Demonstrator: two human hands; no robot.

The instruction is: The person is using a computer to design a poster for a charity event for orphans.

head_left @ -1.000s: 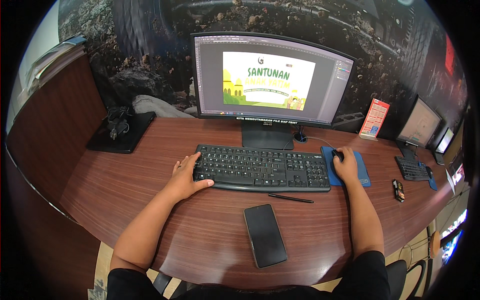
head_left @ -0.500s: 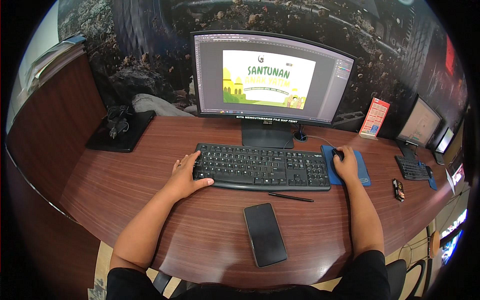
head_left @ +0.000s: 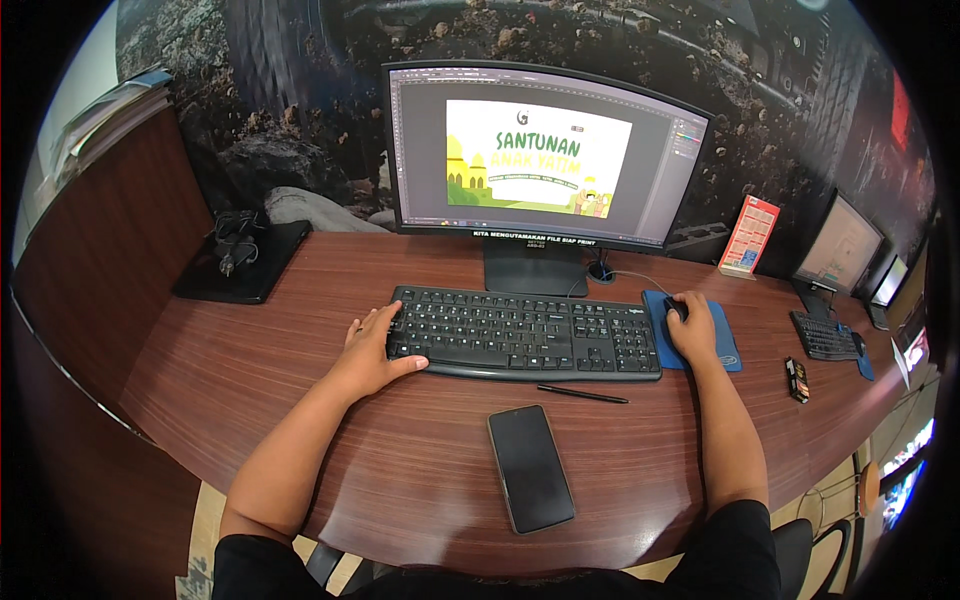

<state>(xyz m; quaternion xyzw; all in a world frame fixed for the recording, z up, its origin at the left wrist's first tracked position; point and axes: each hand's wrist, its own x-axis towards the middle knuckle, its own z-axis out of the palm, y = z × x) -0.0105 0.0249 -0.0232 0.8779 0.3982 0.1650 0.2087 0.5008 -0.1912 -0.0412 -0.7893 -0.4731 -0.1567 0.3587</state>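
My left hand [head_left: 370, 355] lies with its fingers apart over the left end of a black keyboard [head_left: 500, 335], thumb on its front edge. On a blue mouse pad [head_left: 728, 340] at the keyboard's right, my right hand [head_left: 695, 325] is closed over a dark computer mouse [head_left: 676, 308], mostly hidden under the fingers. Behind the keyboard stands a curved monitor [head_left: 420, 150], its screen showing a green and yellow poster layout in an editing program. A black stylus-like pen [head_left: 583, 394] lies just in front of the keyboard. Nearer to me rests a dark-screened smartphone [head_left: 531, 470].
A black laptop-like slab [head_left: 205, 285] with a coiled cable [head_left: 235, 245] sits far left, beside a wooden partition topped by stacked papers [head_left: 110, 115]. To the right are a red and white desk calendar [head_left: 750, 237], a small black box [head_left: 796, 380], and a second monitor [head_left: 842, 240] with keyboard [head_left: 825, 336].
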